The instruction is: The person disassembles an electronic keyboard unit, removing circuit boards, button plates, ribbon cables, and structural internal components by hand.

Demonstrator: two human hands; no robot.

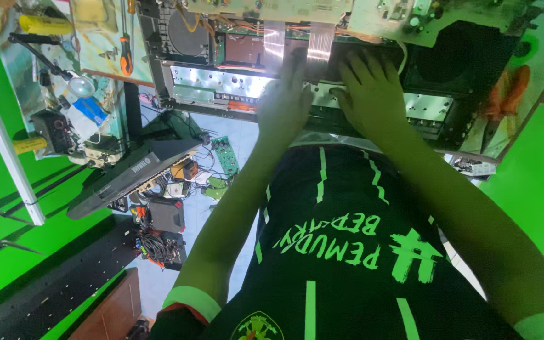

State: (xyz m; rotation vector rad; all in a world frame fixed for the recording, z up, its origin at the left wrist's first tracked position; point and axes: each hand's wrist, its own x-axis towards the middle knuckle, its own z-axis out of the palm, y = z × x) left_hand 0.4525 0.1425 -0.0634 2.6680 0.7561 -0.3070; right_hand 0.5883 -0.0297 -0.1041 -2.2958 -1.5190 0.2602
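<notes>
The opened machine [322,75] lies on the desk [536,107] at the far side, right in front of the person. Its cover is off. Inside show a shiny metal strip with little holes, green boards with small parts, two flat pale ribbon cables [297,41] and a dark round speaker at its left end.

The left hand [284,101] lies flat on the metal strip with its fingers stretched out, holding nothing. It looks a bit blurry. The right hand [373,88] is just beside it, fingers spread and pressing down on the dark part of the machine, also holding nothing.

The near edge of the machine is close to the person's black shirt. To the right, orange pliers [505,94] lie by the desk edge. To the left, a screwdriver [126,56] with an orange handle lies well apart from the hands. A dark keyboard [127,176] leans lower down on the left, over tangled wires on the floor
</notes>
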